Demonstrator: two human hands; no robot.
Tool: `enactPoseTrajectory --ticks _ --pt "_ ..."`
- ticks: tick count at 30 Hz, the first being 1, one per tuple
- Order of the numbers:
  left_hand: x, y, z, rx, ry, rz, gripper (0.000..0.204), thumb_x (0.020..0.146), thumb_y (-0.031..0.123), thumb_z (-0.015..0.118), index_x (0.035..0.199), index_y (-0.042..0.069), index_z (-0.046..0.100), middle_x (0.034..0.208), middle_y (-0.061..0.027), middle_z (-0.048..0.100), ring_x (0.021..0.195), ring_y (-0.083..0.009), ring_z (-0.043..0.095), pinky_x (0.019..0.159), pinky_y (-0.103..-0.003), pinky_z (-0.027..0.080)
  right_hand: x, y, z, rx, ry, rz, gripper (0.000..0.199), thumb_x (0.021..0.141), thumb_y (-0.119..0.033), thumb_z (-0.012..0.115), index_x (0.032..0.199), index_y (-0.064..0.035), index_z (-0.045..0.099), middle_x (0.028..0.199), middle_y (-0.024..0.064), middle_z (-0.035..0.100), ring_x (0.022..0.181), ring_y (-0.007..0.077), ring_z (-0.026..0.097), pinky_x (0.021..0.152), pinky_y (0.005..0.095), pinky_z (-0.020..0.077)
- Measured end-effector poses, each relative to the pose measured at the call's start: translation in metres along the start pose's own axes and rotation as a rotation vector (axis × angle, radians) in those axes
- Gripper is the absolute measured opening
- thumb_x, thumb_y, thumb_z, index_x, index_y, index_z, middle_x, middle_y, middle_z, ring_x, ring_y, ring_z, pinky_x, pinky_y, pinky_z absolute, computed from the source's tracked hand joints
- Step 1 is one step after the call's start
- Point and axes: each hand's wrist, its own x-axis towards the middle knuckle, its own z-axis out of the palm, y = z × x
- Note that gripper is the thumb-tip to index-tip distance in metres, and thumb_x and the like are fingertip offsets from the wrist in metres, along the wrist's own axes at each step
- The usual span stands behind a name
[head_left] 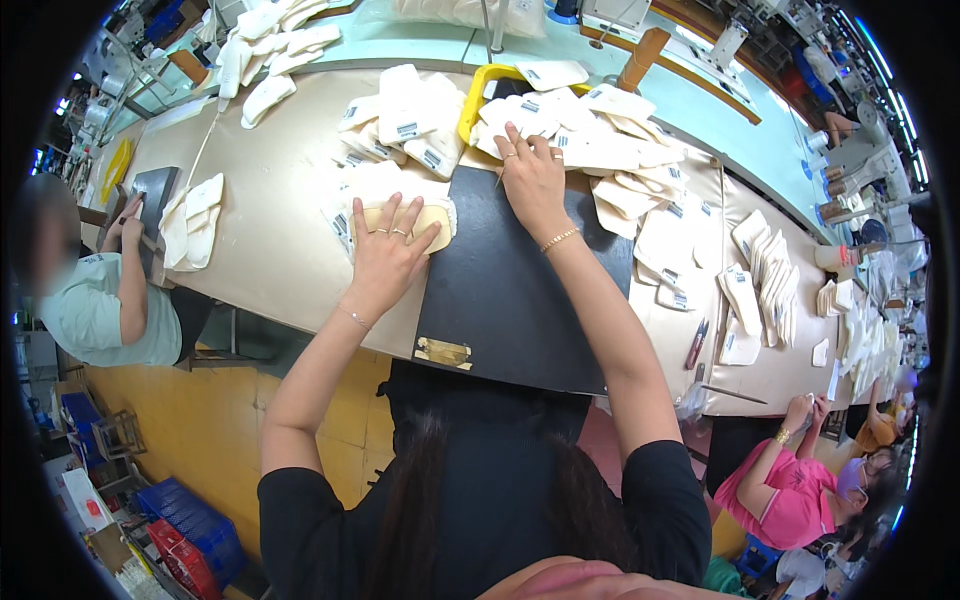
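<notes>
While the left hand [388,250] lies open, fingers spread flat, on a tan, round-ended flat panel [434,222], it seems to be there to keep the panel from sliding; nothing is gripped. The panel sits at the left edge of a black, smooth rectangular board [510,290], partly over off-white flat pieces [372,182], likely to stay within easy reach. Right hand [535,185]: fingers bent, tips down on a heap of cream, label-marked fabric pieces [590,140]; can't tell if it pinches one. Heap probably placed at the board's far edge for short reaches; it spills over a yellow, rimmed plastic tray [466,115].

Around, left to right: co-worker's hands at a dark grey slab [155,190], then a small cream stack [192,222] on the beige-covered bench [290,150]. Cream pile [408,110] beyond the left hand, crowding that side. Upright brown wooden block [643,60] behind the heap, limiting reach beyond it. Right of the board, loose pieces [665,240] crowd its edge; red-handled snips [696,345] lie nearer, apart from both hands. Further right, overlapping cream rows [775,285], then a co-worker in pink [790,490].
</notes>
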Motion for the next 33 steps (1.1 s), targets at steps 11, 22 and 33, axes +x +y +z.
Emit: enactPoseTrajectory --ticks 11,22,33 --pt "0.008 -0.048 0.008 -0.003 0.111 -0.036 0.049 0.086 0.037 0.077 0.133 0.028 0.066 0.15 -0.0068 0.05 0.141 -0.03 0.043 0.12 -0.068 0.016 -0.077 0.015 -0.11 0.816 -0.093 0.312 0.023 0.077 0.014 0.061 0.093 -0.0024 0.066 0.12 0.0056 0.073 0.102 0.0233 0.065 0.088 0.0354 0.0533" --pt "0.015 0.129 -0.018 -0.809 -0.098 0.397 0.056 0.078 0.03 0.084 0.13 0.02 0.068 0.136 -0.015 0.057 0.129 -0.0351 0.054 0.116 -0.053 0.038 -0.207 0.047 -0.17 0.848 -0.211 0.679 0.027 0.093 0.011 0.049 0.102 -0.0035 0.069 0.135 0.0103 0.068 0.135 0.0274 0.055 0.111 0.0402 0.0387" --pt "-0.012 0.186 -0.015 -0.602 -0.161 0.309 0.054 0.077 0.027 0.082 0.128 0.013 0.067 0.136 -0.019 0.055 0.125 -0.0363 0.052 0.11 -0.05 0.039 -0.24 -0.012 -0.179 0.972 -0.07 0.986 0.025 0.107 -0.011 0.052 0.126 0.0025 0.064 0.115 0.0151 0.074 0.103 0.0237 0.074 0.087 0.0317 0.0558"
